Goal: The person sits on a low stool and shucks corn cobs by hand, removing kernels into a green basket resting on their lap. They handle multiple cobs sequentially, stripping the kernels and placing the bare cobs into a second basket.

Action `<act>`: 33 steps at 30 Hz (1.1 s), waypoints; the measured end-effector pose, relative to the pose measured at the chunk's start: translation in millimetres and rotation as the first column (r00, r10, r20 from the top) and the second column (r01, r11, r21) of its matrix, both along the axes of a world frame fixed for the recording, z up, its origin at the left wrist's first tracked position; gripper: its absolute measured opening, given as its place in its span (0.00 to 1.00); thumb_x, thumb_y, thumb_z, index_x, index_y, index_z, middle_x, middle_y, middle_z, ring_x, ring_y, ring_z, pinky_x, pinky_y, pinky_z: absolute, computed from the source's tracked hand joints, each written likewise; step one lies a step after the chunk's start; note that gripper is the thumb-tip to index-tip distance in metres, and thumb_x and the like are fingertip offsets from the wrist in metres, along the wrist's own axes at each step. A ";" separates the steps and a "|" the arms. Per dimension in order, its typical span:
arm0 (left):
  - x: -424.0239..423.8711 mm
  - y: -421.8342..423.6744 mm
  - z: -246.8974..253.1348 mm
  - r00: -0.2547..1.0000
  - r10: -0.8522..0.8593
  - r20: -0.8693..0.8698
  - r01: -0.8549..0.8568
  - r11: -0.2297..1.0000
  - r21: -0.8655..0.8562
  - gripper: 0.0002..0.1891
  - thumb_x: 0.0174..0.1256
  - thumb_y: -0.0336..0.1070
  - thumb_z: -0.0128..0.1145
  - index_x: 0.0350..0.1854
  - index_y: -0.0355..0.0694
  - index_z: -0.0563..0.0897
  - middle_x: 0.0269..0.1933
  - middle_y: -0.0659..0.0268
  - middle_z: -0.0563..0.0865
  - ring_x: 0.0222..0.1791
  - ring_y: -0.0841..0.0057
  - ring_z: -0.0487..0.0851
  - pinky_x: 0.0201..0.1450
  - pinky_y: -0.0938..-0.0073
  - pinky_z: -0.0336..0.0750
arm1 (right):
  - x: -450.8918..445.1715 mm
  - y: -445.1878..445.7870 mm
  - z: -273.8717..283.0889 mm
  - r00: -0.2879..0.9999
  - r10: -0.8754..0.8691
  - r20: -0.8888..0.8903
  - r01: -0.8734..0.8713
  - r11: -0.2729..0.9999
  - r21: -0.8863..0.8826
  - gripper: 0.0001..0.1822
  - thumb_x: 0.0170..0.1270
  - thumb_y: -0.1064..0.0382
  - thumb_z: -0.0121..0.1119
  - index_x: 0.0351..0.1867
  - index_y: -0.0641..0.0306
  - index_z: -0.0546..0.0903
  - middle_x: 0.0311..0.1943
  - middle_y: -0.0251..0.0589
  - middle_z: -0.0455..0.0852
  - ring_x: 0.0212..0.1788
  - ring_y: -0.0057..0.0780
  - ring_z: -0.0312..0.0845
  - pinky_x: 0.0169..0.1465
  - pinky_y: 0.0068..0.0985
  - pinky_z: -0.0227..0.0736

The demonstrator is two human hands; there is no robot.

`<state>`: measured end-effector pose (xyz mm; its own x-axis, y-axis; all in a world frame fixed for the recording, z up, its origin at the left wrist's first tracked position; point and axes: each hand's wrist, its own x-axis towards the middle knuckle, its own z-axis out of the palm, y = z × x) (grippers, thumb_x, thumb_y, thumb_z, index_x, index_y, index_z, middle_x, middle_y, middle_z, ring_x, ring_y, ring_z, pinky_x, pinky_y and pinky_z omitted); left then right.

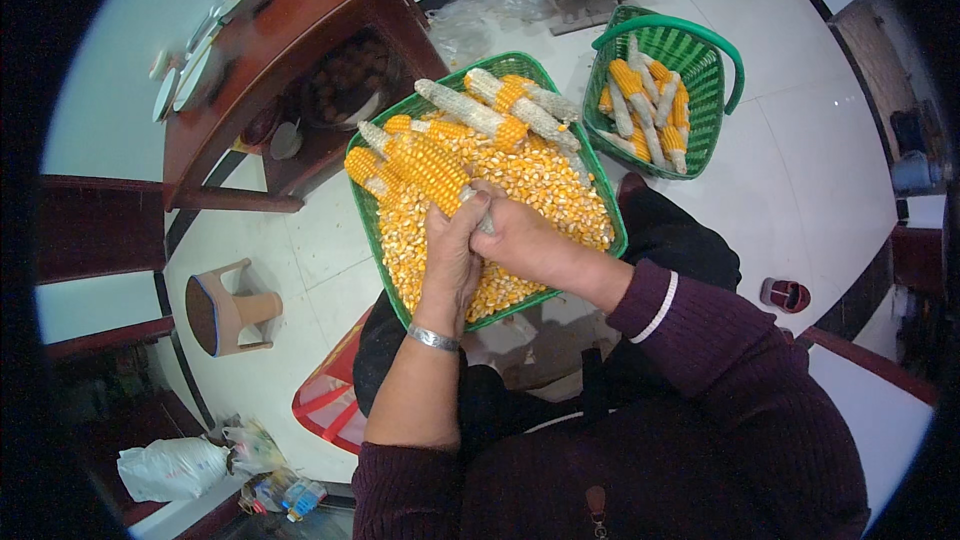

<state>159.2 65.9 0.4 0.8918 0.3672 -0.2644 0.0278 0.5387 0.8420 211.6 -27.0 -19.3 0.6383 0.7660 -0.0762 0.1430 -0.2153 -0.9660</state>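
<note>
Both my hands close around one corn cob (429,166), partly stripped: yellow kernels cover its upper part, and its bare lower end shows between my fingers. My left hand (452,240) grips it from the left, with a silver bracelet at the wrist. My right hand (514,229) presses against the same end from the right. Beneath them a green woven basket (366,229) rests over my lap, full of loose corn kernels (555,195). Several partly stripped cobs (480,114) lie on the kernels at its far side. My fingertips are partly hidden.
A green basket with a handle (709,127) holds several partly stripped cobs on the floor at the right. A reddish wooden cabinet (300,37) stands at the upper left, a plastic stool (232,307) below it. A red bag (330,405) lies beside my leg.
</note>
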 end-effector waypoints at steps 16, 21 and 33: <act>0.7 5.8 -4.8 0.998 0.060 -0.011 -0.061 0.989 -0.133 0.12 0.64 0.40 0.53 0.40 0.34 0.75 0.33 0.62 0.81 0.34 0.75 0.80 0.39 0.76 0.76 | -8.9 7.7 -7.7 0.980 -0.101 0.172 0.111 0.993 -0.046 0.21 0.56 0.60 0.55 0.48 0.72 0.72 0.45 0.62 0.77 0.47 0.54 0.74 0.49 0.37 0.71; -0.4 5.5 -9.3 0.998 0.066 -0.007 -0.066 0.997 0.030 0.13 0.64 0.40 0.53 0.38 0.33 0.76 0.35 0.59 0.82 0.36 0.73 0.81 0.40 0.76 0.76 | -7.5 5.5 7.0 0.998 -0.056 0.010 0.056 0.986 -0.160 0.18 0.58 0.58 0.55 0.45 0.70 0.75 0.42 0.58 0.80 0.48 0.50 0.75 0.51 0.35 0.70; 5.4 20.8 16.4 0.995 0.094 0.021 -0.094 0.996 0.003 0.28 0.71 0.56 0.31 0.58 0.35 0.64 0.52 0.52 0.77 0.55 0.67 0.73 0.60 0.66 0.65 | -2.3 1.3 20.2 0.927 0.108 -0.358 -0.024 0.972 0.232 0.20 0.63 0.48 0.49 0.42 0.65 0.76 0.30 0.42 0.81 0.30 0.34 0.79 0.33 0.28 0.73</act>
<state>164.6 86.8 16.8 0.8582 0.4511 -0.2449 -0.0401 0.5345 0.8442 209.4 -25.7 0.9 0.5452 0.8297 -0.1199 -0.2227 0.0055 -0.9749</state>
